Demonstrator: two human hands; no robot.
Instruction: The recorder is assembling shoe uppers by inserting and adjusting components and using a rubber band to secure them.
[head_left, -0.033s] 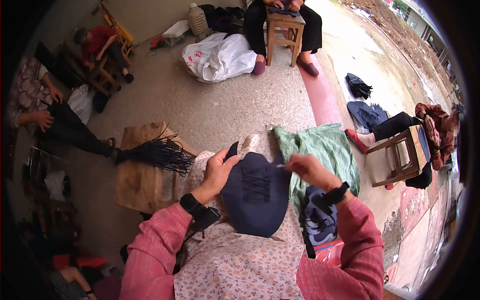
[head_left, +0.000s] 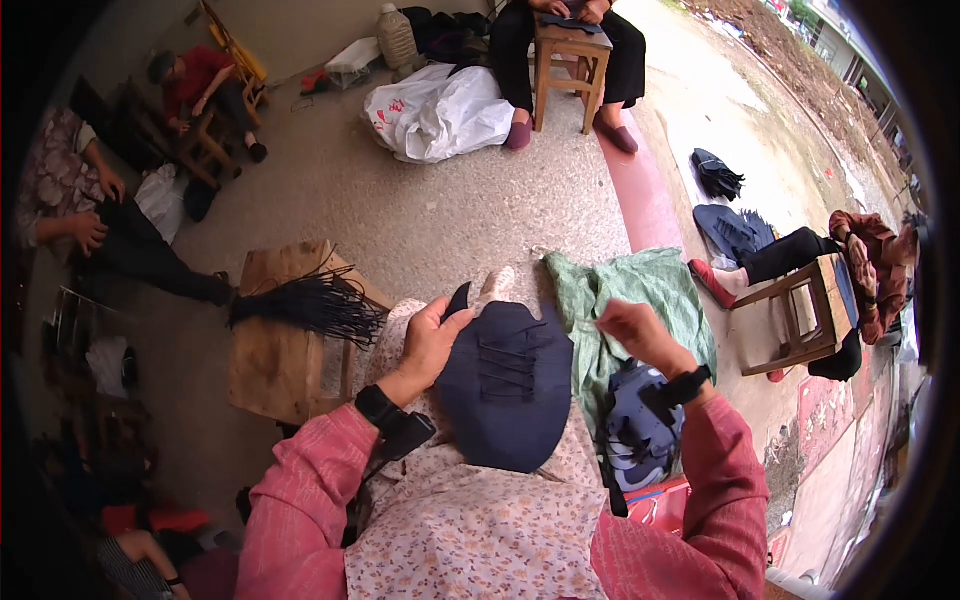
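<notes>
Shoe piece (head_left: 505, 425), dark blue with lace (head_left: 507, 362) criss-crossed over it, is spread on the flowered apron (head_left: 470, 520) at the lap; likely light, bendy and not fragile, best gripped by its rim. Its upper left edge is pinched by the left hand (head_left: 432, 345). Fingertips of the right hand (head_left: 642, 335) are drawn together off its right side, whether on anything thin cannot be told
</notes>
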